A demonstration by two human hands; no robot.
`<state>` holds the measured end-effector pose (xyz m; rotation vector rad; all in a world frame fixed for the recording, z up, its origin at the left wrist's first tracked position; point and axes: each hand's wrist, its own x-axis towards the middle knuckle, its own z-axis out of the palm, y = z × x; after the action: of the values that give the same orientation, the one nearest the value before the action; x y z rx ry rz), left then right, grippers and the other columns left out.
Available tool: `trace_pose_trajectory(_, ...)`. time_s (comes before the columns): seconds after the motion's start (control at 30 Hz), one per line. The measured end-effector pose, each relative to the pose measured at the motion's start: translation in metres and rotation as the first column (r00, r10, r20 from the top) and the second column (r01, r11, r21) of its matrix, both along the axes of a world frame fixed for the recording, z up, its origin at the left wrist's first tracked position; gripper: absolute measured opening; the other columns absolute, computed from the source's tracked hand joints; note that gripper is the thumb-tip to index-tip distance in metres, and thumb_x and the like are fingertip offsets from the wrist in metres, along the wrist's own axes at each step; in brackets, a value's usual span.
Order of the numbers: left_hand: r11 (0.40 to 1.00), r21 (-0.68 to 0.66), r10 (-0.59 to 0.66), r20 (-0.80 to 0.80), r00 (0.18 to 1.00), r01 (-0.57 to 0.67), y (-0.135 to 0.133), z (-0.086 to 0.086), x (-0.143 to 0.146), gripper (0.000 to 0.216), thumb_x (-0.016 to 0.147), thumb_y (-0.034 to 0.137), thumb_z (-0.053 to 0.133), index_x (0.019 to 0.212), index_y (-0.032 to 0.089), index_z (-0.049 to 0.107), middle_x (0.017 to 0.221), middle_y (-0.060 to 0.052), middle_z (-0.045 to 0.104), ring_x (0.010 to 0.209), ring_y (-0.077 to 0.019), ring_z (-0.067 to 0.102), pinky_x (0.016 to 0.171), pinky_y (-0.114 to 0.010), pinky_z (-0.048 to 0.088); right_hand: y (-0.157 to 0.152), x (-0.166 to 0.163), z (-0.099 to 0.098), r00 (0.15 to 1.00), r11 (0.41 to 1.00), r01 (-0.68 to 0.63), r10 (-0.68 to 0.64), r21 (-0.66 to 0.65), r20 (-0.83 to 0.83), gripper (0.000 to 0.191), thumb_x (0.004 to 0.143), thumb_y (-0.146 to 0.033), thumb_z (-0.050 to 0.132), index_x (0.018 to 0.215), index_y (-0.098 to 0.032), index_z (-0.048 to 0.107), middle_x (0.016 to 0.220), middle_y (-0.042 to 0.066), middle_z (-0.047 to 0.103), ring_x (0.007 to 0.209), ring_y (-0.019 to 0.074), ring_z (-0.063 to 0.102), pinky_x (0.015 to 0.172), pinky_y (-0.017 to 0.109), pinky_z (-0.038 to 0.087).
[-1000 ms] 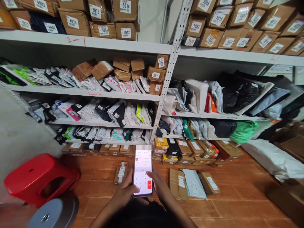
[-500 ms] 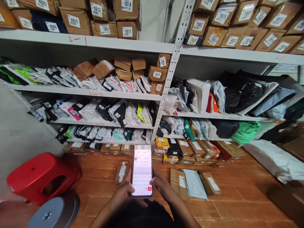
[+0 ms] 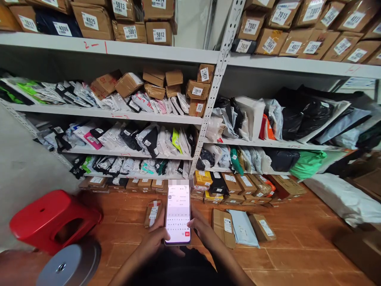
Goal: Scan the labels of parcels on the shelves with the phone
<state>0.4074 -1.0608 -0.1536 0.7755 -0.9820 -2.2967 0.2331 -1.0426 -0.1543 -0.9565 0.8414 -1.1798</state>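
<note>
Since a second ago, the number pad on the glossy flat phone (image 3: pixel 177 213) became a keyboard; left hand (image 3: pixel 154 239) and right hand (image 3: pixel 202 232) both clasp it, at six o'clock. Three cardboard parcels (image 3: pixel 224 227) lie at its three o'clock.

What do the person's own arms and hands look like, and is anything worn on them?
Both forearms are bare as far as the picture shows: no sleeves, no gloves. The left hand and right hand show no ring, watch or bracelet that I can make out. A dark garment covers the body below them.
</note>
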Motion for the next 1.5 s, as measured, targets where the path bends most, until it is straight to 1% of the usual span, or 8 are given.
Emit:
trace_pose_trajectory(0.2, 1.000, -0.020, 0.014, -0.096, 0.995, -0.016, -0.001, -0.002, 0.000, 0.096, 0.057, 0.016, 0.048, 0.146, 0.033, 0.015, 0.126, -0.004, 0.058, 0.093, -0.0262, 0.061, 0.062, -0.032, 0.054, 0.000, -0.001, 0.003, 0.999, 0.999, -0.042, 0.043, -0.008, 0.024, 0.068, 0.055, -0.016, 0.052, 0.122, -0.024, 0.054, 0.107, 0.002, 0.070, 0.096, 0.0290, 0.060, 0.084, 0.041, 0.043)
trace_pose_trajectory(0.43, 0.999, -0.003, 0.051, -0.081, 0.995, -0.052, -0.002, -0.008, -0.001, 0.097, 0.056, 0.019, 0.047, 0.146, 0.033, 0.014, 0.126, -0.004, 0.057, 0.086, -0.0249, 0.061, 0.057, -0.032, 0.053, 0.001, -0.003, 0.003, 0.997, 0.997, -0.075, 0.075, -0.021, 0.024, 0.073, 0.057, -0.018, 0.060, 0.128, -0.024, 0.048, 0.107, 0.003, 0.070, 0.094, 0.0283, 0.062, 0.083, 0.041, 0.045)
trace_pose_trajectory(0.63, 0.999, -0.005, 0.045, -0.038, 0.998, -0.046, -0.004, -0.005, -0.002, 0.098, 0.055, 0.017, 0.048, 0.146, 0.030, 0.013, 0.126, -0.006, 0.057, 0.091, -0.0287, 0.060, 0.058, -0.034, 0.054, -0.002, -0.003, -0.006, 1.000, 1.000, -0.007, 0.007, 0.003, -0.012, 0.053, 0.066, -0.021, 0.050, 0.119, -0.023, 0.057, 0.108, 0.003, 0.069, 0.100, 0.0289, 0.059, 0.088, 0.042, 0.041)
trace_pose_trajectory(0.77, 0.999, 0.000, 0.035, -0.043, 0.998, -0.035, -0.006, -0.003, -0.004, 0.102, 0.051, 0.018, 0.048, 0.146, 0.029, 0.010, 0.129, -0.008, 0.055, 0.091, -0.0294, 0.060, 0.056, -0.033, 0.053, -0.003, -0.004, -0.007, 1.000, 1.000, 0.004, -0.004, 0.001, -0.020, 0.054, 0.063, -0.023, 0.051, 0.117, -0.022, 0.059, 0.110, 0.004, 0.068, 0.103, 0.0310, 0.057, 0.090, 0.044, 0.038)
trace_pose_trajectory(1.0, 0.999, -0.033, 0.003, -0.009, 1.000, -0.003, -0.007, 0.013, -0.004, 0.104, 0.052, 0.015, 0.047, 0.146, 0.033, 0.006, 0.133, -0.004, 0.051, 0.104, -0.0297, 0.056, 0.061, -0.032, 0.054, -0.006, -0.003, -0.006, 1.000, 1.000, 0.014, -0.013, 0.012, -0.022, 0.056, 0.061, -0.024, 0.050, 0.116, -0.021, 0.059, 0.111, 0.005, 0.068, 0.104, 0.0323, 0.056, 0.090, 0.045, 0.037)
trace_pose_trajectory(1.27, 1.000, -0.003, 0.019, -0.014, 1.000, -0.019, -0.006, 0.009, -0.003, 0.104, 0.053, 0.013, 0.049, 0.147, 0.027, 0.005, 0.131, -0.008, 0.053, 0.100, -0.0297, 0.059, 0.063, -0.035, 0.055, -0.005, -0.002, -0.008, 0.999, 0.999, 0.044, -0.044, 0.025, -0.006, 0.053, 0.062, -0.023, 0.052, 0.114, -0.022, 0.061, 0.104, 0.003, 0.070, 0.097, 0.0298, 0.058, 0.083, 0.040, 0.040)
trace_pose_trajectory(1.4, 1.000, -0.003, 0.001, -0.029, 1.000, -0.001, -0.007, 0.009, -0.003, 0.106, 0.056, 0.015, 0.052, 0.146, 0.030, -0.003, 0.128, -0.009, 0.055, 0.101, -0.0305, 0.060, 0.066, -0.038, 0.055, -0.008, 0.005, -0.010, 0.995, 0.992, 0.101, -0.101, 0.071, 0.000, 0.038, 0.071, -0.036, 0.062, 0.106, -0.022, 0.063, 0.092, 0.004, 0.071, 0.083, 0.0270, 0.062, 0.075, 0.038, 0.043)
trace_pose_trajectory(1.5, 1.000, -0.005, -0.024, -0.048, 0.999, 0.024, -0.008, 0.009, -0.005, 0.112, 0.055, 0.014, 0.053, 0.144, 0.032, -0.014, 0.128, -0.009, 0.056, 0.102, -0.0302, 0.060, 0.069, -0.039, 0.055, -0.010, 0.013, -0.010, 0.984, 0.979, 0.178, -0.178, 0.096, -0.013, 0.039, 0.070, -0.050, 0.067, 0.097, -0.021, 0.064, 0.082, 0.004, 0.070, 0.074, 0.0250, 0.061, 0.069, 0.037, 0.045)
